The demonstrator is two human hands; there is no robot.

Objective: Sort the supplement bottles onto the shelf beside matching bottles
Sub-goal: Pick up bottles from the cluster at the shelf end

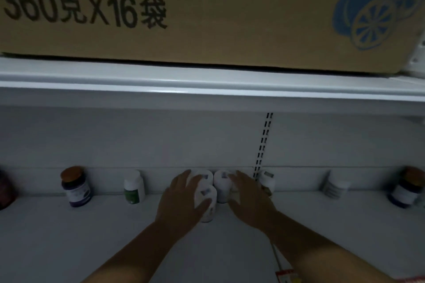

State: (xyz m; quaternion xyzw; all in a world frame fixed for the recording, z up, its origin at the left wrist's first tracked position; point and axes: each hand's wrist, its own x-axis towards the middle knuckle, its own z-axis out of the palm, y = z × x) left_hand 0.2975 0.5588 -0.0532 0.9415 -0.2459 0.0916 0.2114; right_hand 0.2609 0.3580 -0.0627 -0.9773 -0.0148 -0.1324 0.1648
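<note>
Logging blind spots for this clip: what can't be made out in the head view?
- Bottle labels: too dim and blurred to read.
- Front white bottle: partly covered by the left hand.
- Whatever the right hand covers: hidden.
- Dark bottle: cut by the left edge.
- Red tag: cut by the bottom edge.

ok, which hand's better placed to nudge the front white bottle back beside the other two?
Left, probably. The left hand already wraps the front white bottle, fingers along its side. The right hand sits further right, against the rear white bottle, so it would have to reach across.
</note>
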